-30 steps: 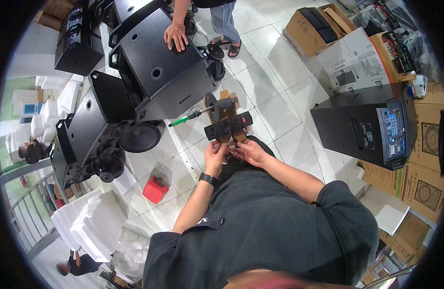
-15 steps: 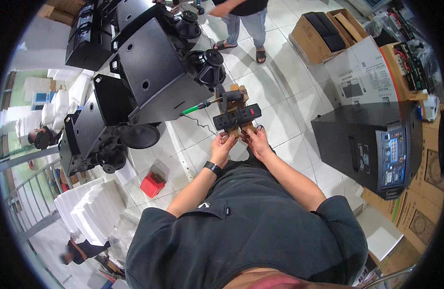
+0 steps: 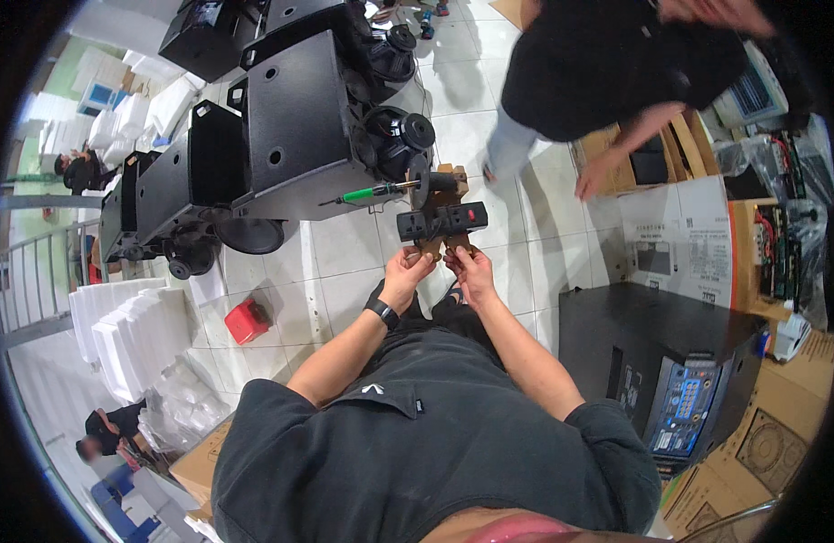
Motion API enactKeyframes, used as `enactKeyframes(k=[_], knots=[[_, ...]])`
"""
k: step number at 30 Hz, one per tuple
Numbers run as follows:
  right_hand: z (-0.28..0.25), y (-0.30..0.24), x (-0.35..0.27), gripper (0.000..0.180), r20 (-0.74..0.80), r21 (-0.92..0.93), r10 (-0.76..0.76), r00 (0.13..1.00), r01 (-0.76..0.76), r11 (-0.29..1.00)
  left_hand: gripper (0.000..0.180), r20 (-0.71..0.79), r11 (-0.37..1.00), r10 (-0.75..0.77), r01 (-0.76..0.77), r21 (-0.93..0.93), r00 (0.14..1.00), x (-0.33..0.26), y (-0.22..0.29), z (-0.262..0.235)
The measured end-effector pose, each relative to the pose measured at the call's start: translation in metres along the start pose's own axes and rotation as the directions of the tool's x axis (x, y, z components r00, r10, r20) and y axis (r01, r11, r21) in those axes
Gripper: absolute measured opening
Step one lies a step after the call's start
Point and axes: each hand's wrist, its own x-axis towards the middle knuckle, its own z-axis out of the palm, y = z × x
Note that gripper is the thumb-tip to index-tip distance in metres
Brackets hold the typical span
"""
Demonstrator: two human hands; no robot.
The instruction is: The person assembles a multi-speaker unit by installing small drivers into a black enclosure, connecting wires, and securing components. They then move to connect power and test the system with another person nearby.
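Both my hands pinch the near end of a wooden stand (image 3: 456,242) held in front of my body. My left hand (image 3: 408,277) has its fingers closed on the left side, and my right hand (image 3: 472,275) grips the right side. Across the stand lies a black power strip (image 3: 419,224) with a red switch and dark cord over its middle. Beyond it sits a black reel-like piece (image 3: 442,182) with a round flange. A soldering iron (image 3: 363,194) with a green handle sticks out leftward from there, its cord hanging below. The fingers partly hide the stand's end.
Black speaker cabinets (image 3: 295,113) and loose round drivers (image 3: 399,136) stand at left. A co-worker in a black shirt (image 3: 607,68) leans in at far right, by open cardboard boxes. At right lies a speaker with a blue control panel (image 3: 681,407). A red container (image 3: 247,321) sits on the tiles.
The co-worker has come closer and to the right, bending with an arm reaching down. My view has shifted; both hands still hold the stand.
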Motion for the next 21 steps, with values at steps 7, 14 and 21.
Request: enactKeyframes(k=[7, 14, 21], knots=[[0.038, -0.038, 0.058, 0.020, 0.021, 0.051, -0.096, 0.995, 0.095, 0.994, 0.029, 0.082, 0.998, 0.058, -0.055, -0.029, 0.995, 0.063, 0.053, 0.009], [0.095, -0.078, 0.129, 0.017, -0.123, 0.042, -0.142, 0.982, 0.148, 0.988, 0.035, 0.220, 0.997, 0.034, -0.047, 0.054, 0.975, 0.143, 0.131, 0.013], [0.116, -0.169, 0.181, 0.021, -0.161, 0.001, -0.341, 0.926, 0.345, 0.939, 0.039, 0.313, 0.993, 0.019, -0.055, 0.108, 0.950, 0.212, 0.199, 0.080]])
